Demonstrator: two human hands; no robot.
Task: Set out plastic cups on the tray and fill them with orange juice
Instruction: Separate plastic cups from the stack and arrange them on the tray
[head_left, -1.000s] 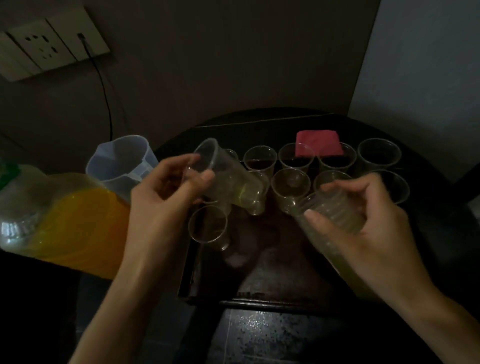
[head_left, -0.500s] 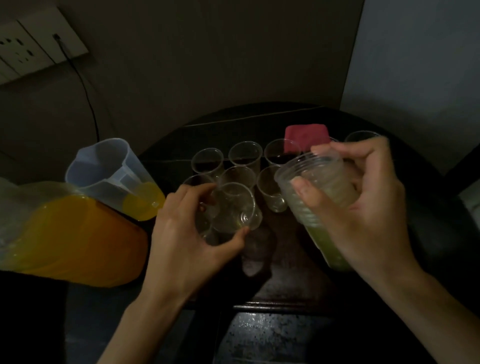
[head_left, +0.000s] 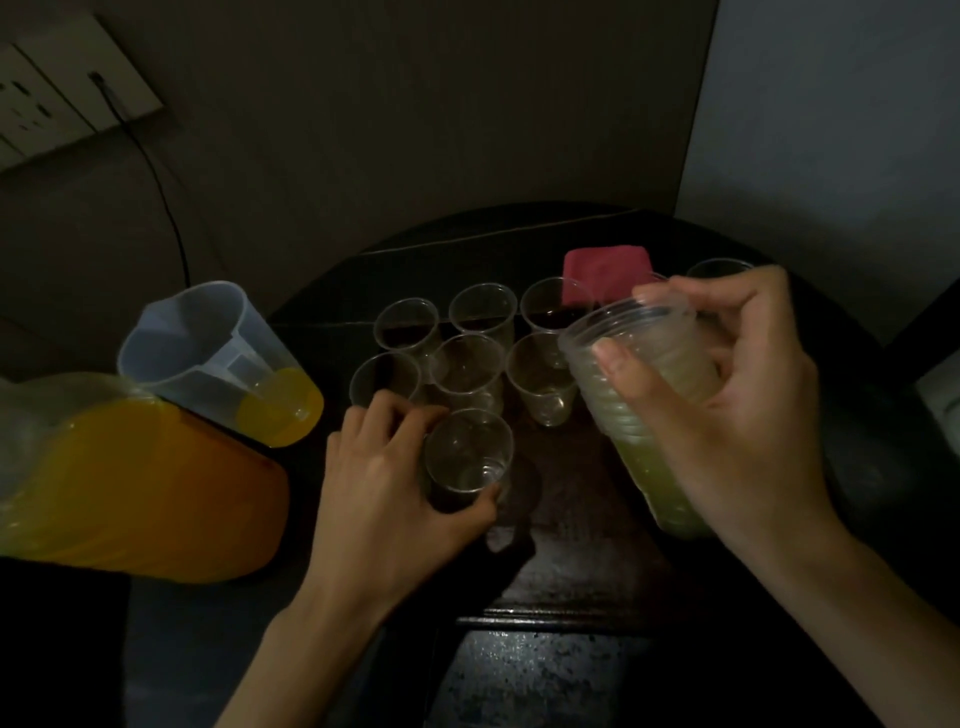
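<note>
The left hand (head_left: 384, 478) is down at the tray (head_left: 545, 618), fingers and thumb curled round a single clear cup (head_left: 467, 457); the cup is upright at the near left of the group, though the dim light hides whether its base touches the tray; the right hand (head_left: 737, 415) is raised over the tray's right side and grips the stack of cups (head_left: 639, 374), thumb across the near wall, fingers wrapped round the far side up by the rim; the stack tilts, mouth up and to the left, bottom towards the person.

Behind the held cup the set-out cups (head_left: 467, 369) stand in two rows close together, some rims just beside one another; one more cup (head_left: 719, 267) peeks out behind the right hand's fingers; a red cloth (head_left: 608, 275) lies at the back, just behind the rows.

Left of the tray stands a translucent jug (head_left: 218, 358) with a little orange juice in its bottom; nearer, at the left edge, sits a big juice bottle (head_left: 135, 483), mostly full; all rest on the dark surface (head_left: 883, 441); a wall socket (head_left: 52, 104) with a cable (head_left: 161, 192) shows top left.
</note>
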